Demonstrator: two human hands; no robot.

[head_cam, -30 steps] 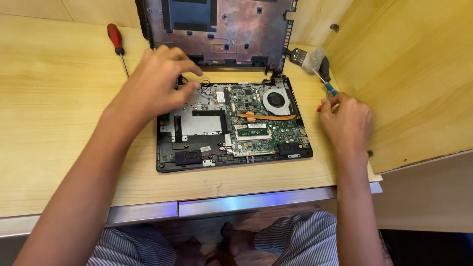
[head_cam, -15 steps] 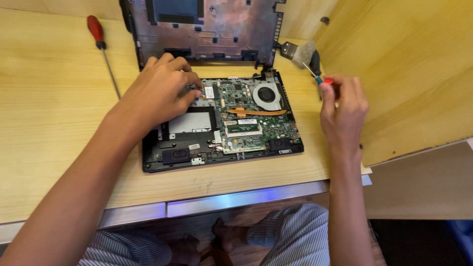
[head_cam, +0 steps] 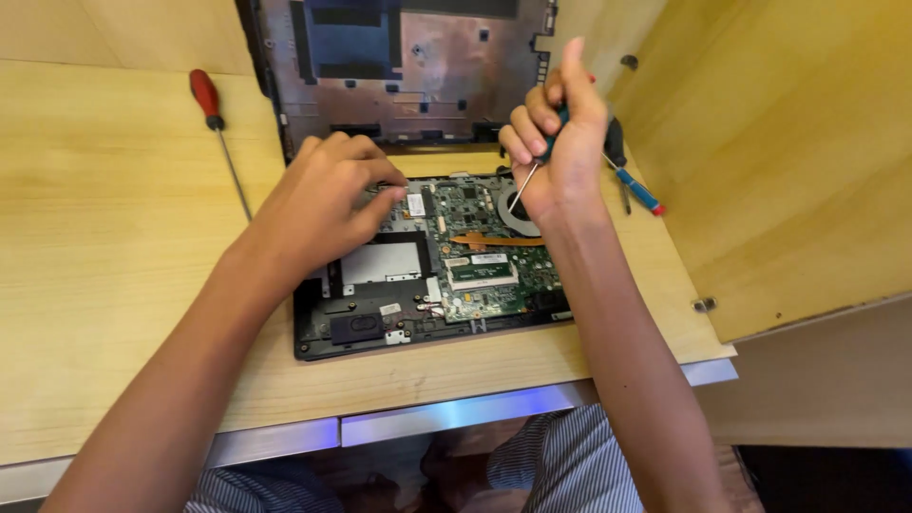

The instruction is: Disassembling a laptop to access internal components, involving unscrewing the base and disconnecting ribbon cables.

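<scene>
An opened laptop base lies on the wooden desk, its green circuit board and round fan exposed. My left hand rests on the upper left part of the board, fingertips pinched together on it; whether they hold anything is hidden. My right hand is shut on a small screwdriver with a dark teal handle, held upright above the fan, its thin shaft pointing down toward the board.
The laptop's removed bottom cover leans behind the base. A red-handled screwdriver lies on the desk to the left. A blue-and-red-handled tool lies right of the laptop. A wooden side panel rises at the right.
My right hand has come in from the right side of the laptop to above the fan, raising the small screwdriver upright. My left hand stays on the board's upper left.
</scene>
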